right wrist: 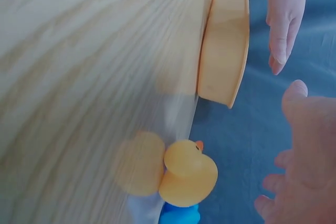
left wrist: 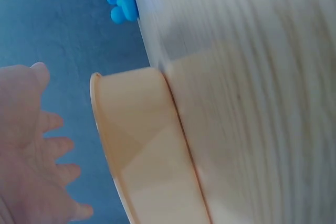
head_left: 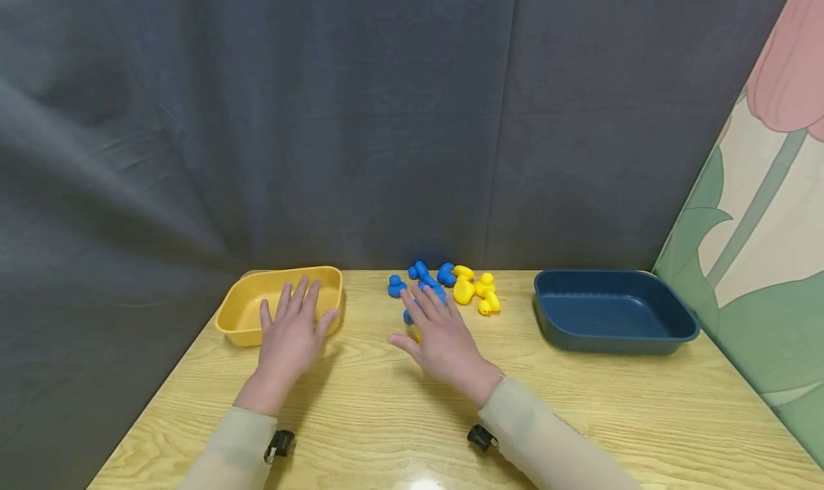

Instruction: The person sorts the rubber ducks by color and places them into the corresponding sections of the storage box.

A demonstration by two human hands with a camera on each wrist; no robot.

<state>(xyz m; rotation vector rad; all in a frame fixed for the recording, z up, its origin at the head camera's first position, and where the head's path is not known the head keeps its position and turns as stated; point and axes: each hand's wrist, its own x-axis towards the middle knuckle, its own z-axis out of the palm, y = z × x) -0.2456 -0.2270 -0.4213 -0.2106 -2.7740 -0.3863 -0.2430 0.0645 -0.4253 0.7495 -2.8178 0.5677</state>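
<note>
Left hand [head_left: 291, 336]: fingers spread, holding nothing, over the near rim of the yellow tray [head_left: 247, 300].
Right hand [head_left: 440, 340]: fingers straight and apart, empty, above a yellow duck [right wrist: 188, 174].
Ducks [head_left: 444, 282]: blue and yellow, clustered mid-worktop [head_left: 579, 404] beyond the right hand.
Blue tray [head_left: 611, 311]: far right.

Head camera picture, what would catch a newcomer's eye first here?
Probably the cluster of blue ducks and yellow ducks at the far middle of the wooden table. It lies between a yellow tray on the left and a dark blue tray on the right. Both hands are spread open, the right hand just before the ducks, the left hand at the yellow tray.
</note>
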